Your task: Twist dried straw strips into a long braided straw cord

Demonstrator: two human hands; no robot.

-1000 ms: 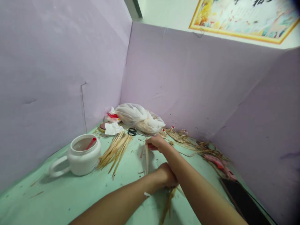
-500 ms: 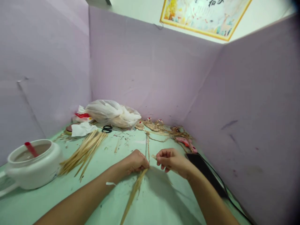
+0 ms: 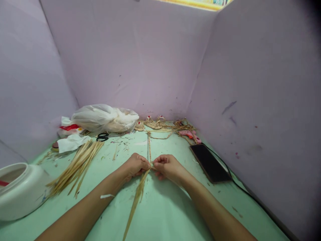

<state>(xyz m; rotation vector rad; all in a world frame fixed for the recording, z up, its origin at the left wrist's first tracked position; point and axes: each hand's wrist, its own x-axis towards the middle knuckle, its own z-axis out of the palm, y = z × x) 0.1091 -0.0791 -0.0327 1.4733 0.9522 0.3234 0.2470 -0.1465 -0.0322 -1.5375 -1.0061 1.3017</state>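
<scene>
A thin twisted straw cord [image 3: 149, 147] runs from the far part of the table toward me and ends between my hands. My left hand [image 3: 137, 164] is closed in a pinch on the near end of this cord. From under its fingertips a loose flat straw strand [image 3: 135, 204] trails toward the front edge. My right hand [image 3: 166, 166] meets it from the right, thumb and forefinger pinched at the same spot on the straw. The fingertips of both hands nearly touch, and they hide the exact join.
On the left lie a bundle of straw strips [image 3: 77, 165], a white pot [image 3: 27, 190], scissors [image 3: 102, 137] and white paper [image 3: 72, 143]. A white plastic bag [image 3: 105, 118] and small woven straw pieces [image 3: 152, 124] stand at the back. Right are a black phone [image 3: 210, 163], a cable [image 3: 240, 187] and a pink glue gun [image 3: 190, 135].
My right hand has moved in to the left and now pinches the straw beside my left hand. The camera view has tilted down and turned to the right.
</scene>
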